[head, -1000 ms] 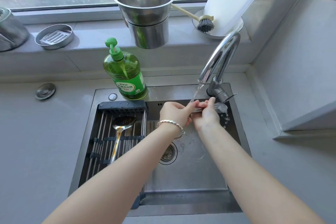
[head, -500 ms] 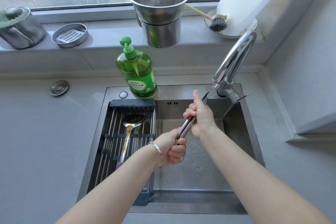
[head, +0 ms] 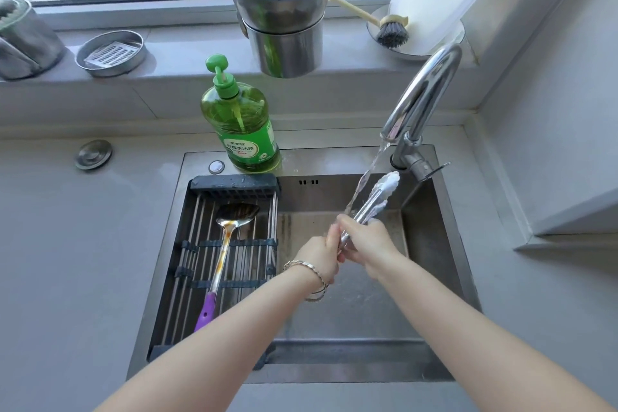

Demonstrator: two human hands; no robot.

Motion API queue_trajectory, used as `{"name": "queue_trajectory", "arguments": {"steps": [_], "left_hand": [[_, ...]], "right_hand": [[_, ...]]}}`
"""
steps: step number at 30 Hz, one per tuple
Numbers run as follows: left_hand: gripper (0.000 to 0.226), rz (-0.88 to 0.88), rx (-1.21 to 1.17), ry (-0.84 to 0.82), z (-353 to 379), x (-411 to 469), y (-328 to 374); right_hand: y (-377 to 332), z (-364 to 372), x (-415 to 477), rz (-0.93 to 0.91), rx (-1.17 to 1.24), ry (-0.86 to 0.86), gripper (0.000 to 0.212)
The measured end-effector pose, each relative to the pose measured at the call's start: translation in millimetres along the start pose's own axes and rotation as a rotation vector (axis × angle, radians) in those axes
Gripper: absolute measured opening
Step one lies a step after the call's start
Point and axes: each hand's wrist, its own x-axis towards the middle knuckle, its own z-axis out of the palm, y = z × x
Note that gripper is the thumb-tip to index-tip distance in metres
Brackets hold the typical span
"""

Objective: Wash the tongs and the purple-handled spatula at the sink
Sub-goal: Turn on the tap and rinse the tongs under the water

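Both hands gripped the tongs (head: 371, 207) over the sink (head: 431, 244), left hand (head: 319, 252) closed low, right hand (head: 366, 241) closed higher, tips under the faucet (head: 421, 100) stream, best turned slowly to rinse every side, while the purple-handled spatula (head: 222, 254) waited on the rack (head: 234, 182).

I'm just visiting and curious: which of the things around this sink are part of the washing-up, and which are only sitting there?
In use: tongs, held by left hand and right hand under the tap; purple-handled spatula, waiting on the rack; sink.

Lying about: soap bottle, stacked steel pots, brush, soap dish, sink plug.
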Motion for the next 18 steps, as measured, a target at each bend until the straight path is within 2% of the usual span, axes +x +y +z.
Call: {"name": "queue_trajectory", "arguments": {"steps": [1, 4, 7, 9, 13, 18], "left_hand": [[0.052, -0.050, 0.001, -0.065, 2.4, 3.4, -6.6], [0.027, -0.133, 0.114, -0.119, 4.9, 18.3, -27.1], [0.028, -0.181, 0.133, -0.109, 6.0, 43.8, -45.7], [0.022, -0.220, 0.081, -0.114, 1.4, 49.3, -51.9], [0.023, -0.228, -0.004, -0.035, 0.7, 63.0, -68.1], [0.025, -0.234, -0.048, 0.007, 4.3, 72.1, -89.3]], "right_hand": [[9.2, -7.9, 5.6, 0.050, -0.071, -0.021, 0.018], [41.0, -35.4, 29.9, 0.153, -0.377, 0.039, 0.074], [70.4, -57.1, 55.9, 0.239, -0.637, 0.161, 0.104], [82.5, -64.2, 65.2, 0.305, -0.688, 0.206, 0.112], [109.4, -62.7, 96.8, 0.440, -0.777, 0.278, 0.109], [141.1, -49.3, 117.3, 0.450, -0.680, 0.335, 0.110]]}}
